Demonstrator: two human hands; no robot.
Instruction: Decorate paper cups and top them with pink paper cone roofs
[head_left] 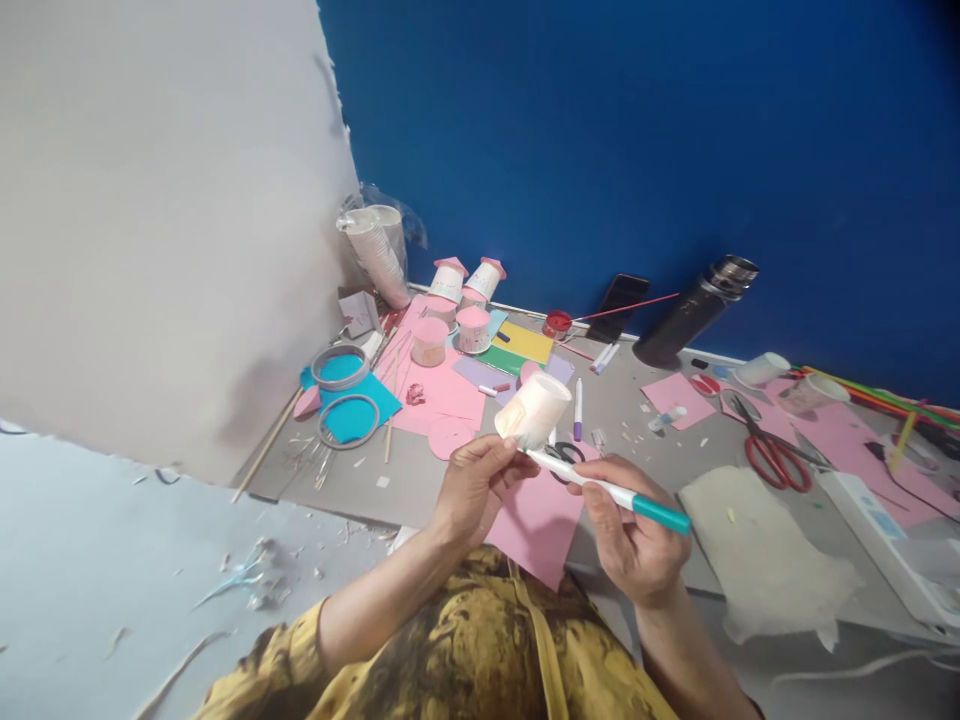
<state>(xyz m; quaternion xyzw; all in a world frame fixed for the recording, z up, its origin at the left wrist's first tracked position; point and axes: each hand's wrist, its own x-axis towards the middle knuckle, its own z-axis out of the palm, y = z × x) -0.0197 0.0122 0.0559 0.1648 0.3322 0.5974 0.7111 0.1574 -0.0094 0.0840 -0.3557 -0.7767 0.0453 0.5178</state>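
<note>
My left hand (480, 485) pinches the rim of a small white paper cup (541, 402), which lies tilted above the table. In my right hand (637, 535) is a white marker (559, 466) with a teal end, held like a pen. Its tip reaches the cup's rim near my left fingers; whether it touches cannot be made out. Beneath both hands hangs a sheet of pink paper (536, 525), over the table's front edge. A pair of black-handled scissors (570, 453) is partly hidden behind the marker. A purple-capped marker (578, 410) lies just beyond.
Several cups with pink paper tops (474, 330) stand at the back. Blue paper (360, 392) with grey rings lies left. Toward the right are red-handled scissors (776, 460), a dark flask (694, 310), a phone (619, 305) and a pale cloth-like sheet (757, 550).
</note>
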